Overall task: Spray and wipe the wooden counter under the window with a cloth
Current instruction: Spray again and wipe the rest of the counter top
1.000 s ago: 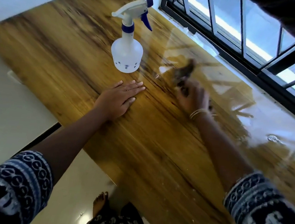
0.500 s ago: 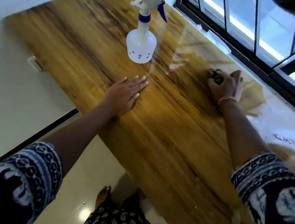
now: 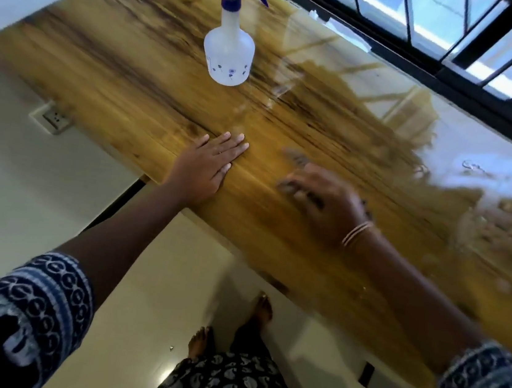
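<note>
The wooden counter runs under the window. My left hand lies flat on it near the front edge, fingers straight and together. Just to its right is my right hand, smeared by motion, gripping a dark cloth against the wood. The hand hides most of the cloth; only dark scraps show at the fingertips. A white spray bottle with a blue trigger stands upright beyond my left hand, untouched.
A wet, glossy patch covers the counter's right part toward the black window frame. A wall socket sits below the counter's left end. My bare feet stand on the pale floor.
My right hand swept with the cloth from near the window back toward the front edge, ending close beside my left hand. My left hand stayed flat in place. The bottle did not move.
</note>
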Demonstrator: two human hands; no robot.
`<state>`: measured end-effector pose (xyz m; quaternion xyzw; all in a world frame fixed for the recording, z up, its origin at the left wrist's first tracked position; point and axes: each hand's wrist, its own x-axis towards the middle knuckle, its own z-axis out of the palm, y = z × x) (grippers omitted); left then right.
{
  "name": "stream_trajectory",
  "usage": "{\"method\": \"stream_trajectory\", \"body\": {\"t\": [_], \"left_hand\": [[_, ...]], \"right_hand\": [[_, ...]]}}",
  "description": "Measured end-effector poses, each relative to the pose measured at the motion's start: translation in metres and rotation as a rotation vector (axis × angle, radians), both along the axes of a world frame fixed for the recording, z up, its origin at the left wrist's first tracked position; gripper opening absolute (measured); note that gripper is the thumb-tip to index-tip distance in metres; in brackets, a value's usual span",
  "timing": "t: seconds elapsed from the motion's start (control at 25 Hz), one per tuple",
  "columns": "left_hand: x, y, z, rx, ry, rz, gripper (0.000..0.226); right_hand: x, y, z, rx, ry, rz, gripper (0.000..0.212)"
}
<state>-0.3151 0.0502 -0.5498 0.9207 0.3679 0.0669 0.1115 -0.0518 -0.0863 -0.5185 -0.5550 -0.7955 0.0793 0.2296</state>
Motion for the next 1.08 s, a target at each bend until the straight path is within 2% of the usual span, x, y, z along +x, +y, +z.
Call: {"method": "stream_trajectory", "body": {"t": [0.04,0.12,0.16,0.2,0.24,0.32,0.44,0.52,0.56,0.6,0.68,0.76,0.8,0.84,0.88,0.96,1.08], "left_hand": [[-0.004,-0.005,-0.001,-0.002,-0.012,0.001,0.054],[-0.008,-0.01,0.0,0.0,-0.028,0.013,0.053],[-0.007,-0.01,0.001,-0.001,-0.03,0.017,0.053],[-0.006,-0.009,0.002,-0.003,-0.028,0.019,0.052],[-0.005,-0.009,0.003,-0.001,-0.021,0.021,0.052],[-0.003,-0.011,0.003,0.019,0.013,0.003,0.052],[0.001,-0.014,0.003,0.036,0.069,-0.08,0.056],[0.001,-0.017,0.003,0.034,0.074,-0.093,0.057],[0.001,-0.018,0.003,0.031,0.07,-0.092,0.057],[0.0,-0.019,0.003,0.025,0.061,-0.089,0.056],[-0.002,-0.019,0.002,0.014,0.042,-0.086,0.056],[-0.002,-0.02,0.001,0.023,0.029,-0.078,0.055],[-0.001,-0.019,0.001,0.024,0.018,-0.072,0.055],[-0.001,-0.018,0.002,0.021,0.007,-0.07,0.055],[-0.001,-0.018,0.002,0.017,0.0,-0.069,0.055],[-0.001,-0.018,0.001,0.015,0.003,-0.065,0.055],[0.0,-0.017,0.001,0.041,0.029,-0.083,0.055]], "right_hand": [[0.036,0.011,0.005,0.051,-0.045,-0.27,0.026],[0.094,0.021,0.01,-0.08,-0.024,-0.818,0.032],[0.1,0.022,0.01,-0.152,-0.002,-1.013,0.037],[0.089,0.022,0.01,-0.158,0.003,-1.071,0.039],[0.066,0.019,0.011,-0.13,0.013,-0.996,0.04],[-0.002,-0.002,0.012,-0.02,0.044,-0.571,0.038],[-0.098,-0.072,-0.014,-0.06,-0.016,0.007,0.038],[-0.092,-0.079,-0.012,-0.119,-0.03,0.164,0.039],[-0.07,-0.069,-0.01,-0.121,0.005,0.123,0.037],[-0.042,-0.055,-0.005,-0.082,0.015,0.004,0.035],[0.026,-0.029,0.005,-0.026,-0.003,-0.445,0.033],[0.079,-0.016,0.012,-0.169,0.049,-0.97,0.039],[0.083,-0.012,0.013,-0.209,0.059,-1.116,0.043],[0.072,-0.008,0.013,-0.198,0.048,-1.128,0.044],[0.049,-0.005,0.014,-0.156,0.04,-1.024,0.044],[-0.021,-0.011,0.01,-0.058,0.038,-0.591,0.041],[-0.1,-0.045,-0.011,-0.105,-0.064,-0.003,0.045]]}}
